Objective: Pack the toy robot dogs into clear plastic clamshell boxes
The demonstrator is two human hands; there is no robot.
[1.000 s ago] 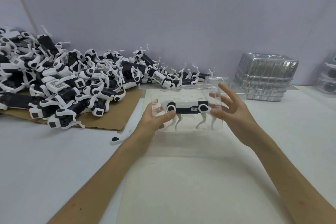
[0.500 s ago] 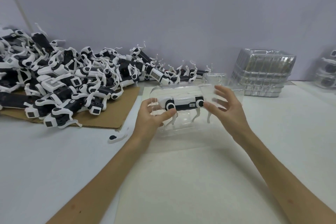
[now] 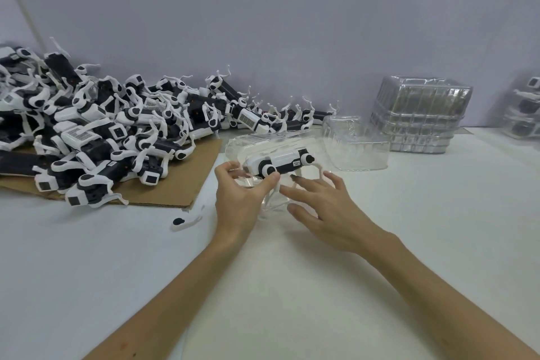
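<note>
Head view: a heap of toy robot dogs (image 3: 102,137) lies on cardboard (image 3: 178,190) at the left, with a loose white leg (image 3: 187,220) just in front of it. The left hand (image 3: 236,202) pinches the near end of a clear clamshell box (image 3: 263,145) between thumb and fingers. One toy dog (image 3: 280,162) sits inside, just beyond both hands. The right hand (image 3: 330,213), fingers spread, touches the box's front. A stack of empty clamshells (image 3: 420,117) stands at the right

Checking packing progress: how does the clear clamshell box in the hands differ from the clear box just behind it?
The clear plastic clamshell box in the hands holds a white and black toy robot dog; the clear plastic box behind it looks empty. The left hand grips the first box and the right hand touches it; the box behind lies untouched. Both are transparent.
</note>
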